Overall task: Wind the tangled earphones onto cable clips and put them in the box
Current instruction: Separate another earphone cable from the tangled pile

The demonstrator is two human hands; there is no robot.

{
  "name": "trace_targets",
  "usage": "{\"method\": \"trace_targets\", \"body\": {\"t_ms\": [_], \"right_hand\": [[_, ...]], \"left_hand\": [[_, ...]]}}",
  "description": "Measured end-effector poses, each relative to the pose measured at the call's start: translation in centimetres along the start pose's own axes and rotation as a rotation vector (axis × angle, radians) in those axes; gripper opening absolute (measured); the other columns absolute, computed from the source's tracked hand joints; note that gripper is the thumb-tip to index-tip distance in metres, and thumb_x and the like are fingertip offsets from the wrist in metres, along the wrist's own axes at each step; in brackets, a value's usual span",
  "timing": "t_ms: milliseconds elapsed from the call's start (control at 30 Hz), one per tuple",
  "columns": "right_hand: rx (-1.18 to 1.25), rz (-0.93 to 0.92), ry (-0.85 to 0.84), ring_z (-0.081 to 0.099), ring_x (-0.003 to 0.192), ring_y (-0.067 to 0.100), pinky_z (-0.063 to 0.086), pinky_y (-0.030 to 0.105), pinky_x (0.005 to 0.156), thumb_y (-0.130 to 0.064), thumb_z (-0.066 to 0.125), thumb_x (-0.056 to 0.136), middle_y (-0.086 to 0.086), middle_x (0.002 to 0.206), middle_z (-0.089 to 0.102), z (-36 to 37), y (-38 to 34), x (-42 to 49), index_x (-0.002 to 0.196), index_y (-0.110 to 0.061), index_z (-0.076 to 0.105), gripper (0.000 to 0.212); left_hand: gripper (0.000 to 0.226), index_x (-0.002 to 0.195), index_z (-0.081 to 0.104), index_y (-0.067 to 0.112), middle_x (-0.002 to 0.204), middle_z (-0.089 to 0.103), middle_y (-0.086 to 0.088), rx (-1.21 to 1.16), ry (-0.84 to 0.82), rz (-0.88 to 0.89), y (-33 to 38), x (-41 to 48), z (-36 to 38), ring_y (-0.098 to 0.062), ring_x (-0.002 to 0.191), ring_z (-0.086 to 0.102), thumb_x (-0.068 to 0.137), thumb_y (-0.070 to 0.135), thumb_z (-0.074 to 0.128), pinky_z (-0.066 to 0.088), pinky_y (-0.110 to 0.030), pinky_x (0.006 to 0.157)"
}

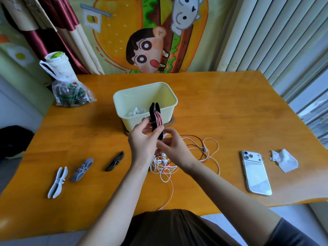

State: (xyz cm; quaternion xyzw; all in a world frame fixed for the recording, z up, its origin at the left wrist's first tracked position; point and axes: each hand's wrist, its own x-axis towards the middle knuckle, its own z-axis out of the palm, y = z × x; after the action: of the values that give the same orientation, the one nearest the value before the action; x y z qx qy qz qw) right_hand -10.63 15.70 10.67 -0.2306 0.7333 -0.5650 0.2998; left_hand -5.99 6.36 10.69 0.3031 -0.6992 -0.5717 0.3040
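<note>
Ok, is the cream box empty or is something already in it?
Not empty: the box holds white earphones at its bottom.

Your left hand [143, 140] hides the middle of the black clip [152, 108] and part of the tangled earphones [160, 165]. The bag [71, 94] shows only blurred contents.

Pale yellow box [145, 103], orange table [213, 107], black clip [156, 119] with pink cord [158, 119], white wires [195, 153], grey clips [82, 169]
</note>
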Motion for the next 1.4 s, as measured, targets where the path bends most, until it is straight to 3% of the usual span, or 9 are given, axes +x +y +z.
{"method": "trace_targets", "body": {"t_ms": [233,400,633,733,833,967,1167,1267,1400], "right_hand": [[-0.264,0.093,-0.022,0.050,0.054,0.006,0.040,0.021,0.054,-0.016,0.048,0.098,-0.003,0.072,0.064,-1.1,1.6,-0.4,0.126,-0.007,0.043,0.030],[-0.550,-0.102,-0.054,0.051,0.063,-0.001,0.037,0.008,0.057,-0.002,0.038,0.098,-0.006,0.076,0.057,-2.7,1.2,-1.3,0.093,-0.010,0.061,0.026],[-0.603,-0.398,0.115,0.046,0.070,-0.008,0.033,0.006,0.064,-0.012,0.058,0.091,-0.015,0.075,0.045,-5.6,-2.3,0.2,0.085,-0.007,0.066,0.012],[-0.669,-0.437,0.130,0.045,0.073,-0.012,0.032,0.004,0.066,-0.016,0.063,0.088,-0.013,0.075,0.045,-6.8,-2.9,1.2,0.086,-0.011,0.070,0.009],[-0.666,-0.429,0.205,0.045,0.071,-0.012,0.032,0.004,0.065,-0.017,0.066,0.087,-0.003,0.079,0.049,-7.7,-3.3,2.0,0.088,-0.010,0.072,0.010],[-0.642,-0.415,0.238,0.045,0.067,-0.002,0.032,0.008,0.063,-0.020,0.067,0.086,0.000,0.082,0.053,-8.2,-3.6,2.5,0.089,-0.009,0.072,0.013],[-0.540,-0.388,0.222,0.052,0.071,0.013,0.039,0.026,0.064,-0.032,0.063,0.087,0.005,0.084,0.062,-8.2,-3.6,2.8,0.085,-0.014,0.070,0.020],[-0.445,-0.360,0.176,0.043,0.054,0.002,0.031,0.018,0.052,-0.031,0.056,0.092,-0.015,0.059,0.056,-7.6,-3.4,2.4,0.071,-0.023,0.062,0.023],[-0.366,-0.291,0.135,0.041,0.046,-0.002,0.028,0.014,0.048,-0.021,0.049,0.097,-0.017,0.047,0.049,-6.3,-2.5,1.8,0.061,-0.031,0.051,0.038]], "left_hand": [[0.035,0.113,0.069,0.013,0.098,0.070,0.002,0.094,0.085,0.079,-0.8,1.2,-1.1,-0.012,0.089,0.066,0.079,0.006,0.074,0.053,-0.021,0.076],[0.039,0.117,0.067,0.008,0.103,0.063,-0.008,0.271,0.126,0.140,-1.5,2.6,-2.5,-0.014,0.086,0.060,0.078,0.002,0.073,0.042,0.000,0.066],[0.037,0.111,0.070,0.015,0.097,0.066,-0.005,0.331,-0.230,0.145,-2.4,2.0,-2.0,-0.017,0.087,0.062,0.076,0.006,0.077,0.041,-0.005,0.072],[0.038,0.113,0.069,0.018,0.099,0.069,0.002,0.247,-0.424,0.109,-2.2,1.7,-1.8,-0.008,0.096,0.063,0.077,0.005,0.075,0.045,-0.018,0.085],[0.042,0.100,0.069,0.032,0.088,0.069,0.026,0.109,-0.555,0.097,-1.2,1.3,-1.7,0.011,0.089,0.060,0.076,-0.002,0.073,0.042,-0.007,0.082],[0.044,0.096,0.064,0.040,0.094,0.066,0.035,0.003,-0.657,0.063,0.0,1.2,-1.8,0.012,0.096,0.059,0.077,0.001,0.073,0.041,-0.008,0.086],[0.039,0.109,0.066,0.022,0.106,0.071,0.013,-0.215,-0.728,-0.026,1.0,1.0,-2.1,-0.002,0.105,0.063,0.071,0.016,0.071,0.046,-0.015,0.087],[0.045,0.113,0.067,0.013,0.115,0.069,-0.006,-0.365,-0.690,-0.068,1.3,1.0,-1.8,-0.019,0.114,0.061,0.069,0.020,0.073,0.047,-0.023,0.092],[0.034,0.103,0.074,0.020,0.108,0.072,-0.002,-0.524,-0.622,-0.089,1.8,1.0,-1.4,-0.017,0.110,0.064,0.069,0.016,0.070,0.050,-0.024,0.090]]}}
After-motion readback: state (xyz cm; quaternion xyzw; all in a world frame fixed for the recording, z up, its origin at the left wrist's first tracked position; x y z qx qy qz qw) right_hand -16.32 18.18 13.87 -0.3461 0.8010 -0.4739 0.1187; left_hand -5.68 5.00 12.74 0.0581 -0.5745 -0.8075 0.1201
